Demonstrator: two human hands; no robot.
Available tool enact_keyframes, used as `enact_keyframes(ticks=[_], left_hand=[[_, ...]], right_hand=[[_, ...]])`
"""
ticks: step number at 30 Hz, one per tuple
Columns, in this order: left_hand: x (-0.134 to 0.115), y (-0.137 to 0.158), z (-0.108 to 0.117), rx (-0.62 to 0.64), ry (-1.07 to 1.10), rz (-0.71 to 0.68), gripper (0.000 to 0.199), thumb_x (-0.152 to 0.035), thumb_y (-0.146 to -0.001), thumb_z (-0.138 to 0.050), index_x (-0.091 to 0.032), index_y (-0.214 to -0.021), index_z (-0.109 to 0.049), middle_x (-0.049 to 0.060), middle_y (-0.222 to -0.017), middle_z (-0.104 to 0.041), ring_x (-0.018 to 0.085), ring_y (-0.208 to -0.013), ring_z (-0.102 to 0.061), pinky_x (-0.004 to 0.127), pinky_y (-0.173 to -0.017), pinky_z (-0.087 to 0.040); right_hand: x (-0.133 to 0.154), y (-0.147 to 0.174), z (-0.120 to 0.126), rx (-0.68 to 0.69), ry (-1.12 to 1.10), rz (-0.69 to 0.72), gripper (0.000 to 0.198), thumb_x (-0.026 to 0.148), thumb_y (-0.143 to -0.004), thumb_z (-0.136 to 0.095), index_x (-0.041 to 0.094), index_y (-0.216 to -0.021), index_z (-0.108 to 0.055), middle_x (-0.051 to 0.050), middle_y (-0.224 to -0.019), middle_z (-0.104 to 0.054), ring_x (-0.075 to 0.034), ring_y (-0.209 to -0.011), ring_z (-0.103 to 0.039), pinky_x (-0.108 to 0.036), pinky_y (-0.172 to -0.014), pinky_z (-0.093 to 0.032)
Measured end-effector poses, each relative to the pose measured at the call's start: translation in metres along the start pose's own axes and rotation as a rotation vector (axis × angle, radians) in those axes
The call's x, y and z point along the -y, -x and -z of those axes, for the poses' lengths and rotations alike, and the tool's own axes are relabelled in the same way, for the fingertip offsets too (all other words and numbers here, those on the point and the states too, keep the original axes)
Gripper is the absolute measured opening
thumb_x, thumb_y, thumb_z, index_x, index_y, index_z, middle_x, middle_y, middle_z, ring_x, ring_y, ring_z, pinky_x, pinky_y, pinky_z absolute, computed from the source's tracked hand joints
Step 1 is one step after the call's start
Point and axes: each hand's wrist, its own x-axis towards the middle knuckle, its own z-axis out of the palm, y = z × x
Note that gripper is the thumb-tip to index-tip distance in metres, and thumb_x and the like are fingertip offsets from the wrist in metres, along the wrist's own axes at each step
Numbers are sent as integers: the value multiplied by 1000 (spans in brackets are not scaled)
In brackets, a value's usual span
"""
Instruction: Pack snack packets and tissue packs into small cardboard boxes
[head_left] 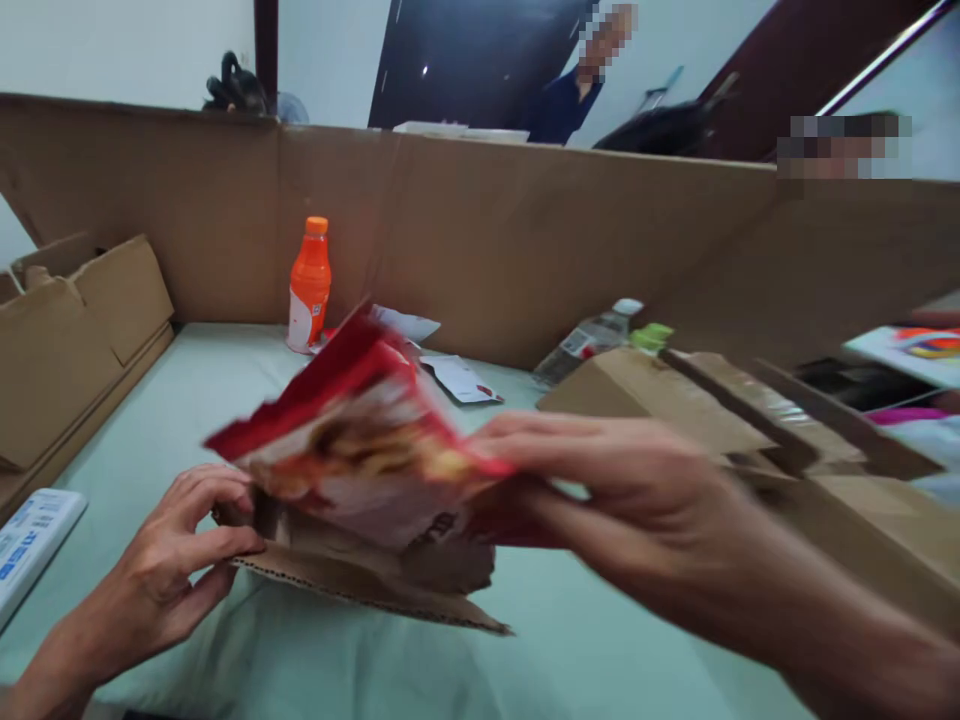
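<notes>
My right hand [637, 490] grips the right side of a red and white snack packet [360, 440] with a food picture on its front. The packet is tilted and a little smeared by motion. Below and partly behind it is a torn piece of brown cardboard [375, 575], bent along its length. Its left end is pinched by my left hand [176, 560], thumb and fingers closed on the edge. The packet overlaps the cardboard and hides its upper part; whether the two touch I cannot tell.
An orange bottle [310, 290] stands at the back, near small white packets [461, 380]. A clear bottle [589, 345] leans beside opened cardboard boxes [675, 400] on the right. On the left are a cardboard box [82, 340] and a white box [37, 545]. A cardboard wall [480, 240] bounds the table; people are beyond.
</notes>
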Motion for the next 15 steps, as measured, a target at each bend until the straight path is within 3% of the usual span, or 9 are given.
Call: enact_keyframes(ticks=[3, 7, 11, 15], left_hand=[[-2, 1, 1, -25, -31, -22, 40, 4, -84, -48, -25, -104, -67, 5, -115, -58, 21, -119, -56, 37, -106, -50], [-8, -3, 4, -19, -70, -28, 34, 0, -85, -53, -25, -105, -65, 5, -118, -60, 23, -125, -55, 48, -120, -39], [-17, -22, 8, 6, -138, -92, 41, -7, -86, -56, -22, -124, -59, 8, -125, -64, 23, -121, -60, 42, -110, -48], [-19, -38, 7, 238, -126, -109, 53, -8, -71, -59, -24, -121, -63, 4, -111, -75, 25, -100, -70, 40, -97, -55]], right_hand=[[4, -15, -23, 298, 197, -20, 34, 3, -84, -49, 22, -78, -76, -2, -78, -72, -13, -65, -63, -25, -59, -47], [0, -32, -50, 650, 410, -142, 24, 0, -78, -59, 16, -77, -76, -5, -81, -76, -14, -68, -63, -26, -59, -36], [1, -42, -63, 807, 441, -117, 27, 3, -84, -58, 17, -91, -79, -8, -88, -79, -17, -77, -68, -28, -59, -32], [0, -41, -61, 932, 403, -75, 31, 1, -84, -60, 18, -104, -78, -7, -92, -80, -18, -81, -70, -26, -62, -37]])
